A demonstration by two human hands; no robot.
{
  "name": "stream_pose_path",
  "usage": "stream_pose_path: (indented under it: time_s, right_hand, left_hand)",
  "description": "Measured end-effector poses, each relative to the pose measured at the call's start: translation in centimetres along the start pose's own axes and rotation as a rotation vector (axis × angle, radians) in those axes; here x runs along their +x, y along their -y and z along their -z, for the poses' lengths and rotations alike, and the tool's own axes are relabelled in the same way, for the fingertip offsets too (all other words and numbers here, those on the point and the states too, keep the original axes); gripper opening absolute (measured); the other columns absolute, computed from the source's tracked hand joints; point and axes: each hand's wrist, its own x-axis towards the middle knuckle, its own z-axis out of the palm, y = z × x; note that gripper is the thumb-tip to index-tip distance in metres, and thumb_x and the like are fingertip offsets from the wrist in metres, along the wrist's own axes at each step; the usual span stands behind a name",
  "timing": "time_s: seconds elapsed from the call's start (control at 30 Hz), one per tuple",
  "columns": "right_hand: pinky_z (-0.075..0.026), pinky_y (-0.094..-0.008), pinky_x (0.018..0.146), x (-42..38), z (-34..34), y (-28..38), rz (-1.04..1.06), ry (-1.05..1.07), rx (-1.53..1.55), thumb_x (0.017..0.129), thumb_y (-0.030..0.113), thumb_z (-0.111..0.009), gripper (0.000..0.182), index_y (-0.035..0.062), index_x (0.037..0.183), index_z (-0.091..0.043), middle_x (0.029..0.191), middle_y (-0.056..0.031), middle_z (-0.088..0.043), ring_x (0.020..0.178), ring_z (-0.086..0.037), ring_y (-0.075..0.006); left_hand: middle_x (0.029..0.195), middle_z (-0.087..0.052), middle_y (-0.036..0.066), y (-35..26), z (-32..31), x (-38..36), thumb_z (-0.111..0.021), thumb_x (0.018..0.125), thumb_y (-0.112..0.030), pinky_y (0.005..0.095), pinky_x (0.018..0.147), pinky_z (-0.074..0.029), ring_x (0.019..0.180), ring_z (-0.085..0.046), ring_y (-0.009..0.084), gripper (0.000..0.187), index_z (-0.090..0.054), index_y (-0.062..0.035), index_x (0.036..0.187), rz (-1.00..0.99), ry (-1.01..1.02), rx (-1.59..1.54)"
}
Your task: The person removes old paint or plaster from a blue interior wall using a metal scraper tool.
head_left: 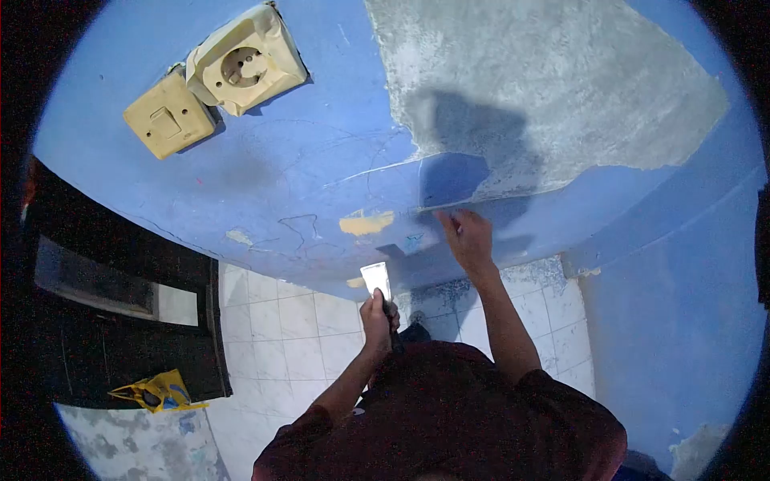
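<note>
My left hand (pixel 378 321) is wrapped round the dark handle of a scraper (pixel 374 277), its pale flat blade pointing up in front of the wall. To the right, my right hand (pixel 468 238) is at the blue wall (pixel 313 168), its fingers bent together near the lower edge of a blue paint patch (pixel 453 178). Whether anything is between those fingers is too small to tell. Above lies a large bare grey area (pixel 553 88) with a ragged paint edge. A yellowish patch (pixel 366 223) shows left of my right hand.
A socket (pixel 243 68) and a switch (pixel 167 119) are on the wall at the upper left. Dark furniture (pixel 120 345) stands at the left, with a yellow bag (pixel 160 391) by it. Below are white floor tiles (pixel 293 345); another blue wall (pixel 682 321) is at the right.
</note>
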Motion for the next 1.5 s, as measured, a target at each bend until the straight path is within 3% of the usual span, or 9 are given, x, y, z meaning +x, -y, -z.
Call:
stream_pose_path:
  time_s: [0.23,0.43,0.57,0.83,1.03,1.1,1.23,1.33,1.5]
  right_hand:
    - [-0.048,-0.0413,0.061,-6.9,1.6,-1.4,-0.130,0.680,0.211,0.090,0.027,-0.062,0.024,0.0048,0.092,-0.069,0.074,-0.0152,-0.063,0.067,-0.060,-0.0339]
    - [-0.048,-0.0324,0.067,-7.4,4.8,-3.0,-0.268,0.619,0.454,0.092,0.023,-0.060,0.023,0.0023,0.096,-0.067,0.082,-0.0096,-0.068,0.076,-0.063,-0.0190]
    - [-0.051,-0.0389,0.072,-4.6,6.8,-5.8,-0.236,0.534,0.693,0.093,0.028,-0.059,0.030,-0.0010,0.099,-0.065,0.095,-0.0168,-0.067,0.088,-0.067,-0.0252]
    - [-0.043,-0.0315,0.038,4.0,14.1,-6.6,-0.296,0.590,0.577,0.095,0.020,-0.055,0.029,-0.0052,0.083,-0.061,0.064,-0.0135,-0.064,0.045,-0.062,-0.0187]
    - [-0.046,-0.0445,0.057,7.9,13.7,-6.7,-0.052,0.590,0.458,0.093,0.021,-0.053,0.033,-0.0041,0.072,-0.057,0.060,-0.0213,-0.058,0.058,-0.061,-0.0391]
    - [-0.044,-0.0340,0.050,8.9,13.6,-6.3,0.092,0.553,0.325,0.094,0.019,-0.054,0.035,-0.0046,0.068,-0.053,0.063,-0.0156,-0.064,0.053,-0.059,-0.0148]
    - [-0.049,-0.0402,0.059,10.7,17.3,-3.2,-0.252,0.920,0.354,0.093,0.024,-0.055,0.028,-0.0027,0.085,-0.062,0.067,-0.0196,-0.063,0.062,-0.064,-0.0359]
    - [-0.050,-0.0409,0.062,7.8,18.1,-6.9,-0.096,0.612,0.451,0.092,0.026,-0.057,0.029,-0.0022,0.098,-0.063,0.075,-0.0189,-0.066,0.068,-0.066,-0.0349]
    - [-0.050,-0.0447,0.064,4.3,23.9,-6.7,-0.026,0.796,0.011,0.091,0.024,-0.058,0.038,-0.0028,0.117,-0.053,0.080,-0.0213,-0.066,0.074,-0.065,-0.0403]
  left_hand:
    - [0.060,-0.047,0.000,-1.6,-3.7,-0.6,-0.042,0.102,-0.034,0.0245,0.040,-0.034,0.045,-0.043,0.0090,0.029,-0.049,-0.0074,0.092,-0.060,0.173,0.109]
    - [0.059,-0.045,-0.001,-0.7,-6.7,0.6,-0.044,0.102,-0.032,0.0238,0.044,-0.033,0.048,-0.042,0.0065,0.031,-0.051,-0.0055,0.087,-0.077,0.276,0.251]
    - [0.056,-0.041,-0.001,0.6,-13.8,0.2,-0.041,0.102,-0.035,0.0239,0.041,-0.031,0.043,-0.038,0.0075,0.034,-0.050,-0.0056,0.087,-0.265,0.270,0.142]
    - [0.055,-0.040,-0.001,0.3,-28.2,-2.4,-0.040,0.101,-0.040,0.0241,0.037,-0.029,0.042,-0.039,0.0101,0.035,-0.051,-0.0093,0.089,0.122,0.290,-0.490]
    - [0.054,-0.036,-0.005,-1.5,-30.6,-2.1,-0.037,0.100,-0.045,0.0231,0.037,-0.028,0.042,-0.035,0.0084,0.042,-0.050,-0.0117,0.078,0.075,0.305,-0.644]
    - [0.053,-0.034,-0.007,-2.0,-30.7,-1.7,-0.036,0.100,-0.047,0.0236,0.037,-0.026,0.041,-0.033,0.0074,0.044,-0.048,-0.0138,0.073,0.103,0.386,-0.729]
    - [0.051,-0.031,-0.006,-2.7,-31.2,-1.1,-0.037,0.100,-0.045,0.0236,0.038,-0.024,0.042,-0.030,0.0077,0.046,-0.044,-0.0139,0.067,0.157,0.352,-0.843]
    - [0.052,-0.032,-0.005,-3.2,-31.8,-1.3,-0.037,0.100,-0.045,0.0228,0.041,-0.027,0.044,-0.031,0.0088,0.048,-0.043,-0.0131,0.065,0.056,0.356,-0.936]
    - [0.051,-0.032,-0.003,-3.5,-32.8,-0.5,-0.037,0.101,-0.046,0.0224,0.043,-0.028,0.044,-0.031,0.0097,0.051,-0.039,-0.0132,0.062,0.087,0.342,-1.086]
